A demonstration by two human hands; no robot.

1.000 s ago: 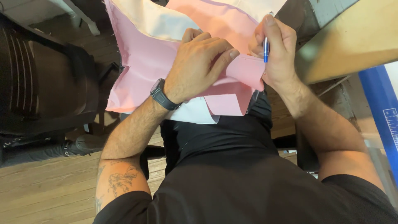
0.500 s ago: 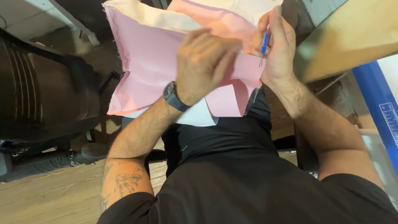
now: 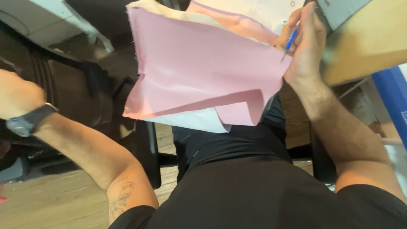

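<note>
As the view looks straight down the person's front, the biggest thing in shot is the black shirt [image 3: 254, 191], w/ a dark chair [image 3: 72, 93] to the left and a wooden table [image 3: 373, 38] top right. Next down in size: one sheet of pink cloth [image 3: 199, 72] hanging off the table edge over the lap, w/ one white layer [image 3: 199, 121] peeking out under its lower edge and a cream layer [image 3: 169, 10] along the top. So three layers, poss. more hidden.

Right hand [image 3: 307, 42] sits at the cloth's upper right corner, fingers closed round a small blue-handled tool [image 3: 290, 42], approx. a seam ripper or pen; too small to say for sure. Its tip touches the pink edge. Left hand [image 3: 15, 95] is well apart from the cloth, out at the left edge of frame, one watch [image 3: 27, 118] on the wrist; whether its fingers are curled or spread I can't tell, as they're cut off.

Risk, as I judge it: w/ only one hand on the cloth, the loose hanging sheet could slide off the table or shift under the tool tip, so the point snags or pokes the cloth, or nicks a finger.

Count: two hands, one tool, one watch, one chair.
</note>
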